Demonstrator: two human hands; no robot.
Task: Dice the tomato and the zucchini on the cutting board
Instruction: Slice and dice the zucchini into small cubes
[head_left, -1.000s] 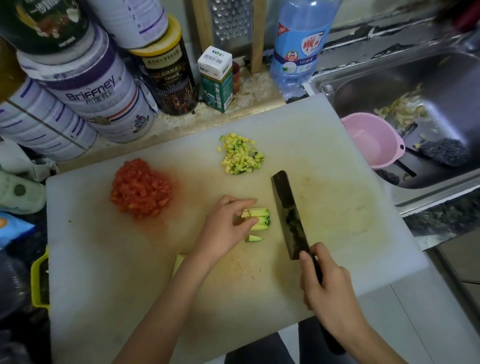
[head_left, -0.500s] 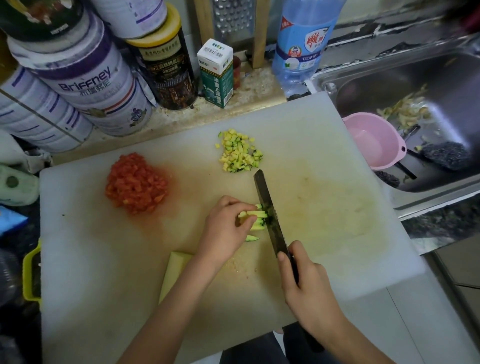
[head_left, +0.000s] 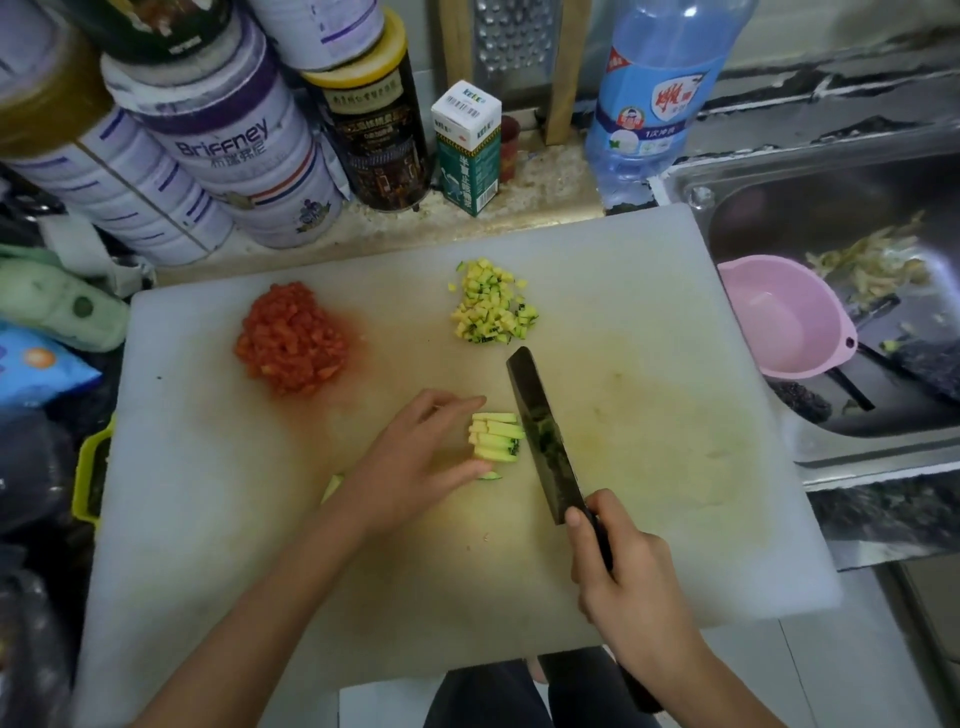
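Head view, nearest first: the right hand (head_left: 631, 587) is wrapped tight round the handle of a dark cleaver (head_left: 545, 441), index finger laid up by the heel of the blade. Left of it, the left hand (head_left: 415, 457) brackets a small bundle of zucchini sticks (head_left: 496, 436), index finger on the far side, thumb on the near side, the other fingertips tucked at the left ends. The two hands are apart, with the bundle between them on the white cutting board (head_left: 649, 467). A pale zucchini slab (head_left: 332, 486) peeks out beside the left wrist, uncut.

What the cut likely turns on: the sticks lie left to right, while the blade runs near to far across their right ends, so each stroke would cross them squarely and work leftward towards the holding fingers.

Farther back sit the diced tomato (head_left: 291, 345) at left and a heap of diced zucchini (head_left: 491, 309) just beyond the cleaver's tip.
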